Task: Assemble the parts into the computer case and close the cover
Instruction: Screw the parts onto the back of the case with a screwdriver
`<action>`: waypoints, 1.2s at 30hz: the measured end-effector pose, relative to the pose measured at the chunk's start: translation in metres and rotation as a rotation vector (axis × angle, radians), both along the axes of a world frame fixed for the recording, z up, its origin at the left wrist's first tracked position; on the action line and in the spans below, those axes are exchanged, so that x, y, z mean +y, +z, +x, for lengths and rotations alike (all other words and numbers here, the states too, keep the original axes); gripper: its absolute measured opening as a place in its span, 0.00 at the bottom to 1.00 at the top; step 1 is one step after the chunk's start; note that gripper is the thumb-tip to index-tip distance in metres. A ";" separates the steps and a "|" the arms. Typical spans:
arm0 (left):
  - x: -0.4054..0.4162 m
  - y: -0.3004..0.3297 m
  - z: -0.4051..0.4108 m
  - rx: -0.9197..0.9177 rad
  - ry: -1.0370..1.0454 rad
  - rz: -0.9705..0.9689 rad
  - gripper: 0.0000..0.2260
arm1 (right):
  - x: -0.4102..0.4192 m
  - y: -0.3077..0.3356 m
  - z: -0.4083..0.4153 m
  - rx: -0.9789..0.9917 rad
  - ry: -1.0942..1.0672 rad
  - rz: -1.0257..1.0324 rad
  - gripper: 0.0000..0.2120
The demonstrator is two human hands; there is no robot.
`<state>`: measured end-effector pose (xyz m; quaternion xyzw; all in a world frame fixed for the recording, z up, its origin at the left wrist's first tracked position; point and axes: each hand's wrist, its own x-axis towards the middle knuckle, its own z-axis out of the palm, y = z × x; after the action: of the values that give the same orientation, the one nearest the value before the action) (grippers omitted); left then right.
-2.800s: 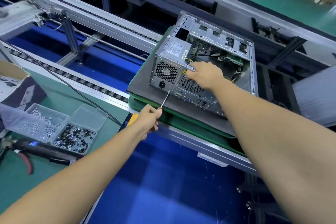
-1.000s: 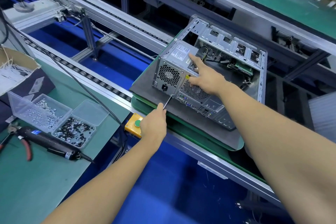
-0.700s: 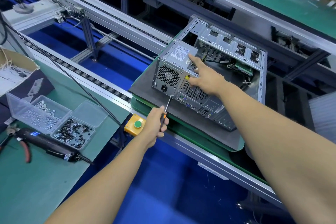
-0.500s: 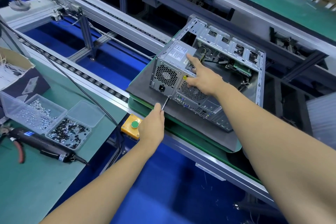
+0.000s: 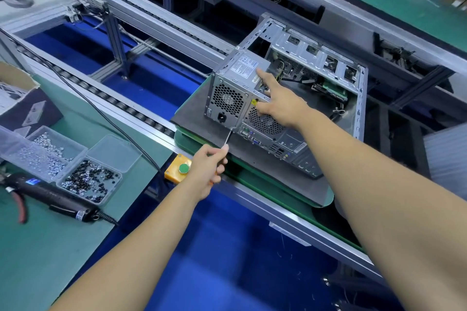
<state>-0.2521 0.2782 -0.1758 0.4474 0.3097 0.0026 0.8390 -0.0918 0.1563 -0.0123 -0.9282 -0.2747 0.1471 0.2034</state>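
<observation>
One computer case (image 5: pixel 285 98), one power supply (image 5: pixel 240 83), one screwdriver (image 5: pixel 226 141), two hands: left hand (image 5: pixel 206 171), right hand (image 5: pixel 280 106). One electric screwdriver (image 5: pixel 55 197), one pliers (image 5: pixel 19 206), one yellow button box (image 5: pixel 178 170), three screw-tray compartments (image 5: pixel 88 179).

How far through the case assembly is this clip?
Done: the power supply sits in the open computer case. In hand: the left hand drives a screwdriver at its rear corner while the right hand steadies it. Left: closing the cover, none in view.
</observation>
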 end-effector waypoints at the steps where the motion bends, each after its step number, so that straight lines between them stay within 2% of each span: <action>1: 0.000 0.002 0.000 -0.021 -0.015 0.196 0.15 | 0.000 0.000 0.000 -0.006 -0.001 -0.005 0.43; 3: 0.000 0.001 -0.001 -0.043 -0.070 0.779 0.15 | 0.000 -0.002 -0.001 -0.021 -0.005 -0.015 0.43; 5: -0.001 0.001 -0.006 0.042 -0.141 1.398 0.13 | -0.001 -0.003 -0.001 -0.020 -0.004 -0.023 0.42; 6: -0.001 0.003 -0.009 0.060 -0.163 1.577 0.12 | -0.001 -0.003 -0.001 -0.017 -0.005 -0.019 0.42; 7: 0.000 0.006 -0.009 0.065 -0.174 1.640 0.11 | -0.001 -0.003 0.000 -0.014 -0.004 -0.012 0.42; 8: 0.001 0.009 -0.008 0.072 -0.176 1.612 0.10 | -0.002 -0.002 0.001 -0.011 -0.001 -0.005 0.42; 10: 0.007 0.009 -0.005 0.044 -0.181 1.355 0.06 | -0.002 -0.002 0.003 -0.008 0.009 0.008 0.42; 11: 0.011 0.007 -0.004 0.009 -0.204 1.138 0.05 | -0.002 -0.003 0.004 -0.006 0.014 0.012 0.42; 14: 0.019 -0.002 -0.009 -0.063 -0.095 0.265 0.03 | -0.002 -0.006 0.008 -0.027 0.036 0.004 0.42; 16: 0.017 -0.005 -0.013 -0.040 0.028 -0.180 0.06 | -0.003 -0.007 0.010 -0.050 0.048 -0.001 0.41; 18: 0.008 -0.008 -0.012 -0.022 0.092 -0.398 0.10 | -0.004 -0.006 0.009 -0.061 0.034 -0.009 0.41; 19: 0.004 -0.007 -0.009 -0.023 0.098 -0.383 0.10 | -0.003 -0.006 0.008 -0.063 0.028 -0.015 0.41; 20: 0.001 -0.005 -0.008 -0.026 0.089 -0.266 0.09 | -0.003 -0.005 0.007 -0.060 0.024 -0.016 0.41; 21: -0.001 -0.003 -0.007 -0.037 0.069 -0.060 0.07 | -0.003 -0.005 0.006 -0.058 0.021 -0.014 0.41; 22: -0.002 -0.003 -0.007 -0.053 0.036 0.233 0.06 | -0.003 -0.005 0.006 -0.059 0.019 -0.013 0.41; 25: 0.000 -0.005 -0.012 -0.031 -0.126 1.391 0.06 | -0.003 -0.007 0.006 -0.058 0.022 -0.009 0.42; 26: -0.002 -0.003 -0.014 -0.009 -0.138 1.593 0.06 | -0.003 -0.007 0.007 -0.052 0.021 0.000 0.42; 27: -0.006 0.000 -0.014 0.007 -0.118 1.615 0.06 | -0.004 -0.008 0.007 -0.046 0.021 0.007 0.42; 28: -0.010 0.004 -0.014 0.019 -0.076 1.532 0.07 | -0.004 -0.008 0.008 -0.038 0.024 0.013 0.42; 30: -0.010 0.003 -0.011 0.038 -0.004 1.201 0.08 | -0.004 -0.008 0.009 -0.023 0.031 0.030 0.42; 34: 0.006 -0.005 -0.007 -0.041 -0.038 0.225 0.10 | -0.003 -0.008 0.010 -0.022 0.042 0.039 0.43; 36: 0.012 -0.007 -0.011 -0.041 0.047 -0.053 0.14 | -0.004 -0.008 0.010 -0.022 0.044 0.040 0.43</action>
<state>-0.2630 0.2904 -0.1828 0.4172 0.3028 0.0235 0.8566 -0.0821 0.1526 -0.0207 -0.9192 -0.3003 0.1358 0.2155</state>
